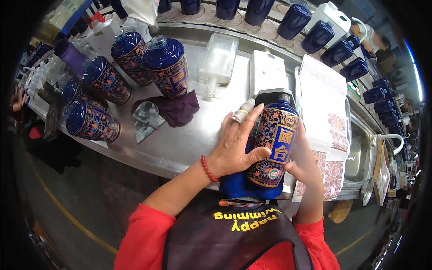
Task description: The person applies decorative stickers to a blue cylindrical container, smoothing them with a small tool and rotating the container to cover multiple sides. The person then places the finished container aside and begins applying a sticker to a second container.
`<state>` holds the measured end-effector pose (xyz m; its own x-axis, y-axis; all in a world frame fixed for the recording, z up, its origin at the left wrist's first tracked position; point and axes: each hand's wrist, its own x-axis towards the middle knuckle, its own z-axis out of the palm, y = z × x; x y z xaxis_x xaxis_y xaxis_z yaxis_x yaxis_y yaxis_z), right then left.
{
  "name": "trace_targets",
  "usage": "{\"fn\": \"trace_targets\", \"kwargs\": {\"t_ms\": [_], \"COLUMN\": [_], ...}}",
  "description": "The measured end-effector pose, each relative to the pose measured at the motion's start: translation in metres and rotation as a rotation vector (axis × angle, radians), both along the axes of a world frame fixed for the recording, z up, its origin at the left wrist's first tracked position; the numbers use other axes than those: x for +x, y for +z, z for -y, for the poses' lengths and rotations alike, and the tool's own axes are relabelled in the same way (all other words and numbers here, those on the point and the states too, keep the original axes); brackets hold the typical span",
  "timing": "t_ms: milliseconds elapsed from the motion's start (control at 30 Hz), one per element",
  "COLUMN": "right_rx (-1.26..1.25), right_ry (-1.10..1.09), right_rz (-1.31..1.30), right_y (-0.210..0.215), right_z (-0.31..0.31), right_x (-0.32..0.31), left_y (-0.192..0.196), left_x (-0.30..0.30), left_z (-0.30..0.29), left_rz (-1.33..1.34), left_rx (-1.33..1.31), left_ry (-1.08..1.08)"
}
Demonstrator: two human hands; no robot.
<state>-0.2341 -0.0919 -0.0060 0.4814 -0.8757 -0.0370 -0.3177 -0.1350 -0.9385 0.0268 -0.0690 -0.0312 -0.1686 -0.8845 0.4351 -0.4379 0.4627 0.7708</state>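
Observation:
A dark blue bottle (270, 123) with a floral wrap and a blue-and-gold label panel stands tilted before me at the bench edge. My left hand (229, 148) lies along its left side, thumb across the front; one finger wears a whitish wrap (243, 110). From the other side my right hand (307, 155) clasps it, thumb near the lower front, most fingers hidden behind. Under the bottle's base is a bright blue cloth (231, 185). White sheets (317, 90) lie to the right, with patterned decal sheets (333, 177) at their lower part.
Several decorated bottles (108, 81) stand at the left, near a purple cloth (182, 109) and clear plates (147, 119). A clear glass bottle (220, 58) and a white block (267, 72) lie ahead. Plain blue bottles (294, 21) line a conveyor behind; a sink (357, 155) is right.

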Motion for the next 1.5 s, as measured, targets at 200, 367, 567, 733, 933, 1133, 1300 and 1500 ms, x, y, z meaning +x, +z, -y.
{"fn": "trace_targets", "kwargs": {"t_ms": [200, 367, 567, 733, 933, 1133, 1300, 1500], "right_rx": [-0.020, 0.001, -0.056, -0.144, -0.323, -0.350, -0.368, -0.369], "right_ry": [-0.001, -0.016, 0.053, 0.074, 0.131, 0.147, 0.160, 0.164], "right_rz": [-0.015, -0.013, -0.092, -0.125, -0.077, -0.084, -0.055, -0.008], "right_y": [-0.001, 0.001, 0.017, 0.022, 0.010, 0.010, 0.006, 0.003], "right_z": [0.001, -0.001, 0.000, 0.001, 0.003, -0.004, -0.006, -0.007], "right_x": [-0.002, 0.000, -0.002, -0.003, -0.003, -0.008, -0.008, -0.007], "left_y": [0.002, 0.004, 0.007, 0.009, 0.011, 0.013, 0.013, 0.017], "left_x": [0.000, -0.002, 0.001, -0.001, 0.001, 0.002, 0.004, 0.009], "left_z": [0.003, 0.004, 0.003, 0.001, -0.001, -0.004, -0.002, 0.000], "left_rz": [0.046, 0.020, 0.116, 0.041, 0.075, 0.117, 0.115, 0.190], "left_rx": [0.003, 0.000, -0.035, -0.015, 0.022, -0.005, -0.006, 0.012], "left_ry": [-0.031, -0.027, -0.035, -0.065, -0.125, -0.121, -0.160, -0.199]}}
